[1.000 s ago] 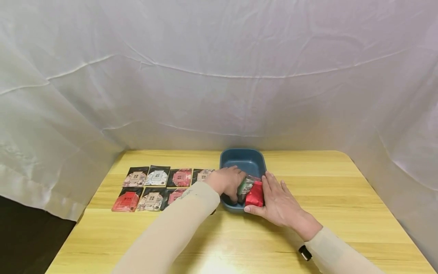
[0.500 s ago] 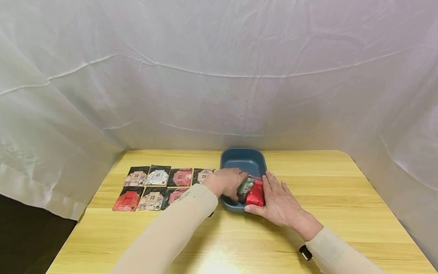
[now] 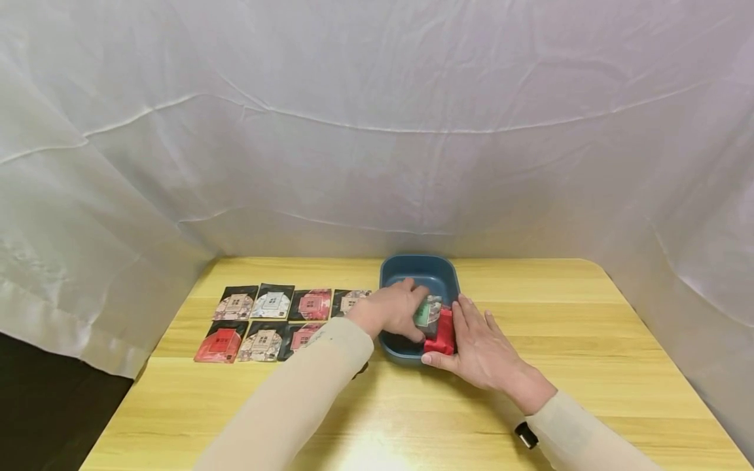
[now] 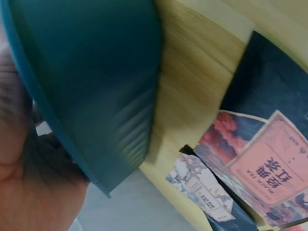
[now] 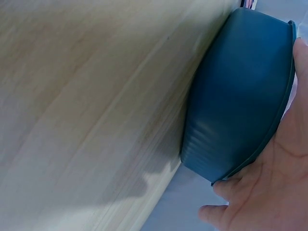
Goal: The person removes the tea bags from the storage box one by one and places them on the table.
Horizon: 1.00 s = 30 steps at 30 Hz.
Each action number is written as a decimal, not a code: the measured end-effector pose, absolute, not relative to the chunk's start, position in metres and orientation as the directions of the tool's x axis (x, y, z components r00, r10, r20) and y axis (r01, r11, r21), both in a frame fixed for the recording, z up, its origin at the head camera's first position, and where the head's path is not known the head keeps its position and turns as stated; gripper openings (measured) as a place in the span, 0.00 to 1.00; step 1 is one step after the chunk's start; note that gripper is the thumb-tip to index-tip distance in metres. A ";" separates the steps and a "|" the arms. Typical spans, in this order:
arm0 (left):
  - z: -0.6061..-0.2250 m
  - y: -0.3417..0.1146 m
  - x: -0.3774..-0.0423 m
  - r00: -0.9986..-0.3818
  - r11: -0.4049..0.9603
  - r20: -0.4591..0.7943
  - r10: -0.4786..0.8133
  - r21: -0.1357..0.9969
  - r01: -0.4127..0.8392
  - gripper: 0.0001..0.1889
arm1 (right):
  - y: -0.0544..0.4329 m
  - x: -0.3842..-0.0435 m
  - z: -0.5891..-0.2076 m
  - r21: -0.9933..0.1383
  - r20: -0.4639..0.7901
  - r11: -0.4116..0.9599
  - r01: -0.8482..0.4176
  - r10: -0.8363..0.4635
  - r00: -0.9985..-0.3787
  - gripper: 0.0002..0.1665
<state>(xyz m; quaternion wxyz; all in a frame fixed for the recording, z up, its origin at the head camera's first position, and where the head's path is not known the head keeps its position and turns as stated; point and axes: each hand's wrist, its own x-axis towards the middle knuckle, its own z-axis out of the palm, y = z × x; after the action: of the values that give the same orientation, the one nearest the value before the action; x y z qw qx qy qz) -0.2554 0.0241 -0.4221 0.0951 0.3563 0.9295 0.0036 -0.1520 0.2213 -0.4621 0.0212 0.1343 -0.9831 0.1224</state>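
From where I stand, the bin (image 3: 418, 263) sits on the wood-grain worktop (image 3: 559, 340), toward its far edge. Body: dark blue, rectangular plan, rounded corners, smooth interior. Both wrist views show a thin projecting rim and fine ribbing on the outer wall near one end.

Contents, near half of the bin: a green-labelled packet (image 3: 429, 315), glossy black with a pale floral print around the label, face turned upward; and a shiny red packet (image 3: 443, 332) just beside it, against the right wall. The red film is creased and catches the light.

Hands: the person's left hand (image 3: 389, 311) reaches over the left rim into the bin. Thumb and index finger are spread apart at the green-labelled packet; whether they pinch it cannot be determined, and the remaining fingertips are hidden. The right hand (image 3: 483, 350) lies along the right side of the bin with fingers extended and thumb spread toward the near end; it touches the rim and grips nothing.

Left of the bin, flat printed sachets (image 3: 273, 302) form two rows.
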 end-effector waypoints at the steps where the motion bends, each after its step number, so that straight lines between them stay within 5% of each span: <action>1: -0.421 0.024 -0.256 -0.735 0.750 -0.156 0.660 0.069 0.658 0.51 | 0.221 -0.152 -0.462 -0.234 0.073 0.934 -0.269 -0.259 -0.963 0.79; 12: -0.400 0.020 -0.253 -0.784 0.784 0.008 0.621 -0.017 0.621 0.51 | 0.221 -0.152 -0.462 -0.240 0.063 0.934 -0.264 -0.256 -0.965 0.80; 22: -0.392 0.003 -0.245 -0.790 0.787 -0.048 0.611 -0.075 0.613 0.51 | 0.221 -0.152 -0.466 -0.239 0.071 0.936 -0.260 -0.250 -0.966 0.81; 30: -0.381 -0.033 -0.238 -0.804 0.805 -0.057 0.593 0.018 0.593 0.56 | 0.221 -0.154 -0.465 -0.240 0.080 0.935 -0.263 -0.251 -0.965 0.79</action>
<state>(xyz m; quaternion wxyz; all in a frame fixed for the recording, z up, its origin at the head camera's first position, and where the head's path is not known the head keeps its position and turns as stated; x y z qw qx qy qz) -0.2377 -0.0334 -0.3813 0.0300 0.3120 0.9496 -0.0006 -0.1536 0.2213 -0.4651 0.0238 0.1306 -0.9832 0.1252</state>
